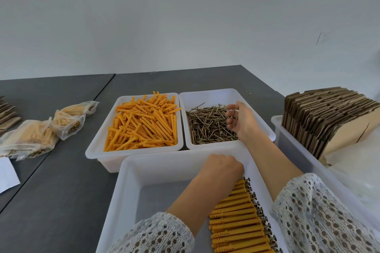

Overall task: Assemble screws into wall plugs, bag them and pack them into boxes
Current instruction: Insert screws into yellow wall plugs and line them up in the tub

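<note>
Now your right hand (239,118) hovers loosely cupped, fingers parted, over the tangled brassy screws (207,124) in their white plastic bin (207,94); your left hand (223,167) is fisted, contents hidden, above neat rows of orange ribbed wall plugs with screws inserted (239,220) in the near bin (131,191).

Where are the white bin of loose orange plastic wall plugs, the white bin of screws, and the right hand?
White bin of loose orange plastic wall plugs (94,150): head view, left rim.
White bin of brass-coloured screws (207,93): head view, far wall.
Right hand (242,119): head view, palm.
</note>
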Available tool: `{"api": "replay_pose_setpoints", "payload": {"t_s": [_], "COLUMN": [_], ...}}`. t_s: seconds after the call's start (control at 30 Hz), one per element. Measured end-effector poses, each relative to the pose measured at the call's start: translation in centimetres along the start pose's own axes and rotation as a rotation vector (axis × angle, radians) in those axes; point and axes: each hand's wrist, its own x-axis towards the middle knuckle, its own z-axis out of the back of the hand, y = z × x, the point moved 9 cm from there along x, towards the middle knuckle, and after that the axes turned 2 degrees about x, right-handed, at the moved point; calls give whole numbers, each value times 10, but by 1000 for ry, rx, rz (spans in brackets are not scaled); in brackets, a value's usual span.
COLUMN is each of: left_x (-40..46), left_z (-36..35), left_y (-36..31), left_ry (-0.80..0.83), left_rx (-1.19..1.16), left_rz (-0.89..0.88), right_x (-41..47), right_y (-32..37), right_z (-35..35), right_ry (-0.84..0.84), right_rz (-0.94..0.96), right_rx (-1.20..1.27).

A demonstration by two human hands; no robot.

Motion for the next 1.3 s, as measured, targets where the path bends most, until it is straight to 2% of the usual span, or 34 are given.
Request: {"api": "replay_pose_setpoints", "payload": {"t_s": [0.23, 0.37, 0.43, 0.53, 0.63, 0.73, 0.8, 0.87, 0.9, 0.97, 1.07, 1.2, 1.3], "left_x": [1, 2, 2, -6, -26, -56, -74, -81, -82, -75, -67, -63, -66], "left_z": [-2, -2, 9, 41, 59, 50, 31, 5, -6, -18, -15, -14, -7], "left_y": [-3, -1, 8, 35, 80, 144, 179, 197, 201, 202, 197, 196, 195], "left_ry": [7, -4, -94, -344, -534, -618, -528, -286, -212, -180, -257, -314, -466], "left_rx": [19, 69, 33, -61, -151, -297, -252, -226, -257, -324, -386, -402, -432], "left_rz": [-4, 23, 61, 129, 309, 661, 905, 1045, 1061, 1015, 906, 844, 854], "right_x": [1, 3, 5, 5, 6, 1, -1, -4, -6, -11, -18, -24, -23], "right_y": [-1, 1, 3, 8, -12, -22, -25, -30, -31, -29, -20, -11, -10], "right_z": [-1, -1, -3, -19, -33, -28, -21, -18, -18, -20, -24, -26, -26], "right_ry": [2, -27, -43, -13, 122, 121, 123, 181, 207, 222, 150, 65, 51], "right_rz": [5, 83, 173, 362, 313, 215, 130, 29, 3, 10, 105, 175, 200], "right_rx": [-65, -254, -401, -791, -1231, -1466, -1580, -1648, -1657, -1635, -1580, -1545, -1535]}}
